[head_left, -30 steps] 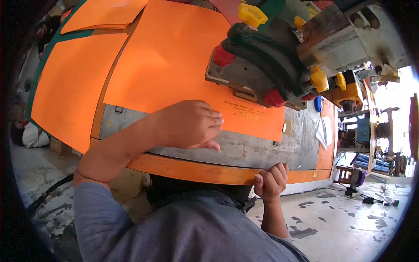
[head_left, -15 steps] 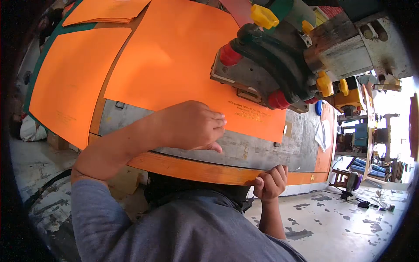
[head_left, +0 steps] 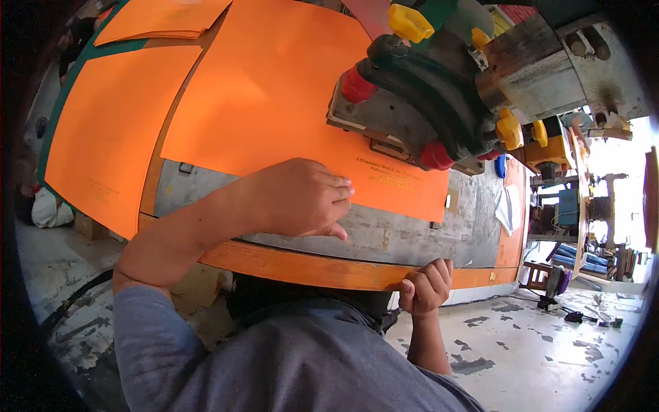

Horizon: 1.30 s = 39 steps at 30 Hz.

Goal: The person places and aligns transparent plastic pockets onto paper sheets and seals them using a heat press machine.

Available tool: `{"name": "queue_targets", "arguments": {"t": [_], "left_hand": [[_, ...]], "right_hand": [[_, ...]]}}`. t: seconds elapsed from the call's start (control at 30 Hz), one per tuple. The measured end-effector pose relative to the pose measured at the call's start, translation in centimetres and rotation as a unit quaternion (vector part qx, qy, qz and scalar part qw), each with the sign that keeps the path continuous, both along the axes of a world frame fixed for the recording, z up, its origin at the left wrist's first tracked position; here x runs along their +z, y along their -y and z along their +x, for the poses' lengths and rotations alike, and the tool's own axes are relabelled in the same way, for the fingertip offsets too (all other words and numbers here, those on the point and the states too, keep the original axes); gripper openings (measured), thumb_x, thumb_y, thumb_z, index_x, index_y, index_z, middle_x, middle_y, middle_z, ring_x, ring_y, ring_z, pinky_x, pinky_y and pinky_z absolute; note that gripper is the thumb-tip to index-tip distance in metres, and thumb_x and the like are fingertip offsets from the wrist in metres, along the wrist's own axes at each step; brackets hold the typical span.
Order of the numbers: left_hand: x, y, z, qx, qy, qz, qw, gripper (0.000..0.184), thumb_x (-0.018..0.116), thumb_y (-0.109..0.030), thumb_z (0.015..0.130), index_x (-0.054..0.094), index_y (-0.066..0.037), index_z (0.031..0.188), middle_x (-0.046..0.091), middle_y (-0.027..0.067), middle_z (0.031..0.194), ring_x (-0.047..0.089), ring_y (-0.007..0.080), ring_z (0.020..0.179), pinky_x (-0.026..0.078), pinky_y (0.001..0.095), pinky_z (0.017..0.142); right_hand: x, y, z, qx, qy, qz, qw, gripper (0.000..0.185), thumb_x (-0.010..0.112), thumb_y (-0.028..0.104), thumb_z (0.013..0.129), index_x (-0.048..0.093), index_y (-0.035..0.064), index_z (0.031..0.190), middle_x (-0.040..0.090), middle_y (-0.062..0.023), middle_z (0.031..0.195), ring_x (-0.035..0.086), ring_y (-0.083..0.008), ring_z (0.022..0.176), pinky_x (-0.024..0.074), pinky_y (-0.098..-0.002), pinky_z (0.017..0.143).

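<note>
An orange paper sheet lies flat on the grey metal plate, with several lines of gold and dark print near its lower right. My left hand is over the sheet's near edge, palm down. Its fingers point right and are slightly bent, thumb apart, with nothing visible in them. My right hand is curled into a fist by the wooden front edge of the table. No object shows in that fist. Above the printed part hangs the press head, with red and yellow knobs; it hides part of the sheet.
Another printed orange sheet lies at the left, with more orange sheets behind it. A white paper piece sits at the plate's right end. Past it stand other machines. A black cable runs below left.
The whole view has shifted very slightly. Both hands, the orange sheet and the press head keep their places relative to each other.
</note>
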State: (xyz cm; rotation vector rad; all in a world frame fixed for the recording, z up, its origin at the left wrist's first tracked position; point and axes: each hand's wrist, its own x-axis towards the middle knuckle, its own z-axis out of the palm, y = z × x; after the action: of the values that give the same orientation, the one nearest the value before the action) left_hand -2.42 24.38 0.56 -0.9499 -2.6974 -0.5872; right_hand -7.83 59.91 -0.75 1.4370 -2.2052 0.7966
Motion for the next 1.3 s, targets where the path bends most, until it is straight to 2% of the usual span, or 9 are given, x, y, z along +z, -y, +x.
{"name": "queue_targets", "arguments": {"t": [0.03,0.1,0.53,0.6,1.3], "left_hand": [[0.02,0.00,-0.01,-0.002,0.000,0.000,1.000,0.052,0.074,-0.050,0.093,0.070,0.000,0.106,0.077,0.0226,0.119,0.075,0.0368,0.114,0.061,0.0460,0.100],[0.12,0.02,0.04,0.000,-0.008,0.000,1.000,0.051,0.075,-0.049,0.093,0.070,0.000,0.106,0.077,0.0215,0.120,0.075,0.0359,0.114,0.060,0.0452,0.101],[0.36,0.05,0.02,0.010,-0.005,-0.007,1.000,0.049,0.074,-0.048,0.095,0.073,-0.001,0.107,0.078,0.0189,0.121,0.075,0.0331,0.116,0.059,0.0431,0.103],[0.49,0.07,0.07,0.013,-0.010,-0.009,1.000,0.047,0.073,-0.047,0.096,0.074,-0.001,0.109,0.078,0.0186,0.122,0.075,0.0331,0.117,0.059,0.0431,0.103],[0.34,0.29,-0.09,0.010,-0.016,-0.019,1.000,0.034,0.074,-0.035,0.098,0.075,-0.003,0.110,0.078,0.0166,0.123,0.075,0.0298,0.118,0.059,0.0432,0.104]], "right_hand": [[0.12,0.09,0.08,-0.002,0.000,0.000,1.000,0.038,0.073,0.034,0.096,0.063,0.0111,0.068,0.052,-0.0029,0.066,0.049,-0.0250,0.062,0.0344,-0.0402,0.064],[0.39,0.38,0.28,-0.011,-0.001,0.008,1.000,0.046,0.062,0.033,0.104,0.058,0.0079,0.065,0.051,-0.0064,0.064,0.048,-0.0266,0.060,0.0355,-0.0411,0.064],[0.17,-0.07,0.27,-0.008,0.003,0.018,1.000,0.044,0.064,0.031,0.102,0.057,0.0085,0.065,0.051,-0.0057,0.064,0.048,-0.0267,0.060,0.0364,-0.0414,0.064],[-0.18,-0.20,0.08,-0.002,-0.001,0.007,1.000,0.036,0.074,0.031,0.094,0.060,0.0117,0.067,0.050,-0.0024,0.065,0.047,-0.0243,0.061,0.0325,-0.0400,0.062],[-0.02,-0.05,0.08,-0.002,0.002,-0.003,1.000,0.038,0.073,0.030,0.093,0.057,0.0108,0.064,0.051,-0.0034,0.064,0.047,-0.0245,0.060,0.0312,-0.0399,0.061]]}}
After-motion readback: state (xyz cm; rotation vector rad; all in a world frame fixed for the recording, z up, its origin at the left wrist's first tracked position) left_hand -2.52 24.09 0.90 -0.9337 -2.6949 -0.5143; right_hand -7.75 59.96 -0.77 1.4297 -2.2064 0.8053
